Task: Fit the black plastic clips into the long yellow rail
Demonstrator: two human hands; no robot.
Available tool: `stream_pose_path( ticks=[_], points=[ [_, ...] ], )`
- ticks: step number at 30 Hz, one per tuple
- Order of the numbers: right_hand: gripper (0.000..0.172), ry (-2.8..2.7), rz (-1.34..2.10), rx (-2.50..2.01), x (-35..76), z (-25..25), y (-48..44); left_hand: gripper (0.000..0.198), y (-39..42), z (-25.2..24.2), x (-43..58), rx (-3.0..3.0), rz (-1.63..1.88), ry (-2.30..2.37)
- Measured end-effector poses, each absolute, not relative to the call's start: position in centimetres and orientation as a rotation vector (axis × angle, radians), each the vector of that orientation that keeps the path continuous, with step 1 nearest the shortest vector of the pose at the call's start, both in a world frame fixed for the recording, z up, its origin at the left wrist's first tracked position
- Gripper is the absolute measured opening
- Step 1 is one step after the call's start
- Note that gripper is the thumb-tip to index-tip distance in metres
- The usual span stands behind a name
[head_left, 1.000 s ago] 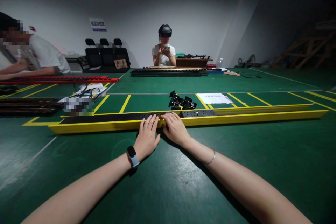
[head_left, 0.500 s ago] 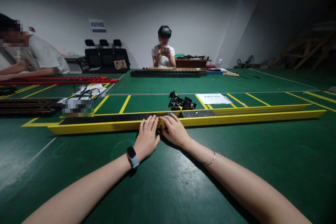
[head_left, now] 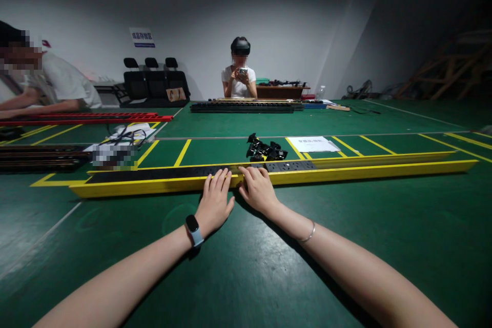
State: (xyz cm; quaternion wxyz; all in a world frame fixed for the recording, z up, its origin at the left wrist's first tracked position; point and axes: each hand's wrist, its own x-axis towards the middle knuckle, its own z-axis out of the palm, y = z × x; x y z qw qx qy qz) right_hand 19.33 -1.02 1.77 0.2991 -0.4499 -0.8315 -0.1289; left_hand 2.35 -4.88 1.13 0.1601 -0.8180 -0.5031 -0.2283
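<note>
A long yellow channel (head_left: 357, 170) lies across the green table, with black socket modules inside it. My left hand (head_left: 216, 199) rests with fingers stretched over its near wall, the fingertips at a black module (head_left: 184, 172). Just right of it, my right hand (head_left: 258, 189) has its fingers bent over the same wall, beside another black socket module (head_left: 292, 166). A short gap in the channel shows between the two hands. What lies under the right fingertips is hidden.
Behind the channel are a pile of black parts (head_left: 266, 148) and a white paper sheet (head_left: 313, 144). Cables (head_left: 128, 138) and dark strips (head_left: 42, 158) lie at the left. Beyond stand stacked black bars (head_left: 246, 107) and red rails (head_left: 146, 117). Two people are at the far side and left.
My right hand has shifted slightly to the right, widening the space between my hands. My left hand has stayed in place.
</note>
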Motion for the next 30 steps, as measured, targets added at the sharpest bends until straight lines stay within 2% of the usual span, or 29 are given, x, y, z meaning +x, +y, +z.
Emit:
stream_pose_path(
  ticks=[7,15,20,30],
  points=[
    [0.044,-2.142,-0.334,-1.276,19.4,1.6,-1.0,0.062,-4.9,1.1,2.3,-2.335,-0.668,-1.429],
    [0.035,-2.265,-0.342,-1.014,19.5,1.5,-0.3,0.060,-4.9,1.0,2.4,-2.322,-0.659,-1.442],
    [0.022,-2.289,-0.411,-1.116,19.1,1.3,0.4,0.060,-4.9,1.2,2.4,-2.320,-0.633,-1.454],
    [0.022,-2.241,-0.393,-1.179,19.6,1.6,0.8,0.063,-5.2,1.2,2.3,-2.299,-0.646,-1.486]
  ],
)
